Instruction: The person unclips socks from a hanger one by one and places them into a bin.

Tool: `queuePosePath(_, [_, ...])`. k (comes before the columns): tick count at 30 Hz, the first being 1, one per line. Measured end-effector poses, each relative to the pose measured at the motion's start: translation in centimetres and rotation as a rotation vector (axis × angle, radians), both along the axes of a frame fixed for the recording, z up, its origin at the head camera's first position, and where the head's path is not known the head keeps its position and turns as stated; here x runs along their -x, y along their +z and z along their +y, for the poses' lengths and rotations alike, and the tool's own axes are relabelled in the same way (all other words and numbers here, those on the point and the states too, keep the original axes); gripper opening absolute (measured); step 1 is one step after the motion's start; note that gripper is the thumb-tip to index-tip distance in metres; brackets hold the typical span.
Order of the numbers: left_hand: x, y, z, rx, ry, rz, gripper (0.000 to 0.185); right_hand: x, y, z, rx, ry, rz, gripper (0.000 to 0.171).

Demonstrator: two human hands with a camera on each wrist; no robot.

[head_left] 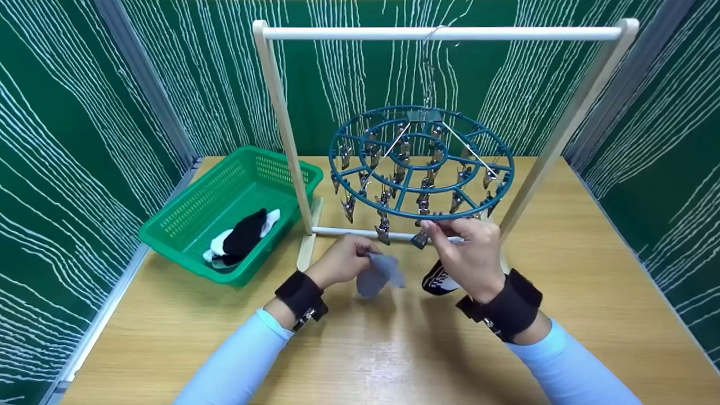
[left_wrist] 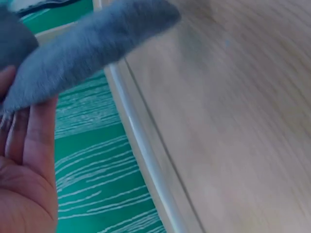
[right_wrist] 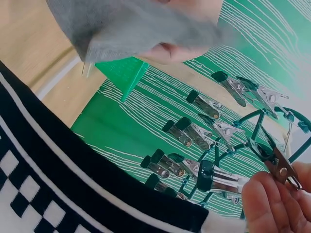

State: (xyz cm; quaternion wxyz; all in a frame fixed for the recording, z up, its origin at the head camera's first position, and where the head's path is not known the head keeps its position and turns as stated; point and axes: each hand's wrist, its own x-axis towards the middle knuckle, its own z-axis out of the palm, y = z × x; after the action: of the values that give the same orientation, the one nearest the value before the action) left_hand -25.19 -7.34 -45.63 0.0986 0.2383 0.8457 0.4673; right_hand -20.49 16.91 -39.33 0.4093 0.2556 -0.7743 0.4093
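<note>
A staged recording booth: green patterned backdrop walls [head_left: 67, 140] enclose a wooden table [head_left: 394, 349].

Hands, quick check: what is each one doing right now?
Left hand: closed, holding a grey sock.
Right hand: closed, pinching a metal clip on the round teal clip hanger.

Basket [head_left: 185, 225] left of rack [head_left: 281, 112]

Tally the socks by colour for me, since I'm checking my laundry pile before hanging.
Grey sock, held by the left hand: 1
Black and white socks: 2, one in the green basket and one checked sock hanging below the right hand
Total: 3 socks
</note>
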Motion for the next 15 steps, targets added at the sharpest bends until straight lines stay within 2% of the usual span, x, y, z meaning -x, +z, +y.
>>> queuePosePath(2, [-0.1,0.4,-0.2,0.034,0.055,-0.003,0.031,0.0,0.1,0.0,0.001,0.011,0.001,0.008])
queuePosePath(5, [-0.3,1.2,-0.6,0.064,0.107,-0.014,0.033,-0.1,0.2,0.0,0.000,0.027,-0.002,0.007])
queuePosePath(10, [-0.6,2.6,-1.4,0.090,0.150,-0.025,0.031,-0.2,0.2,0.1,-0.010,0.036,-0.016,0.007])
queuePosePath(15, [-0.8,4.0,-2.6,0.097,0.173,0.008,0.031,-0.3,0.2,0.2,-0.012,0.036,-0.051,0.009])
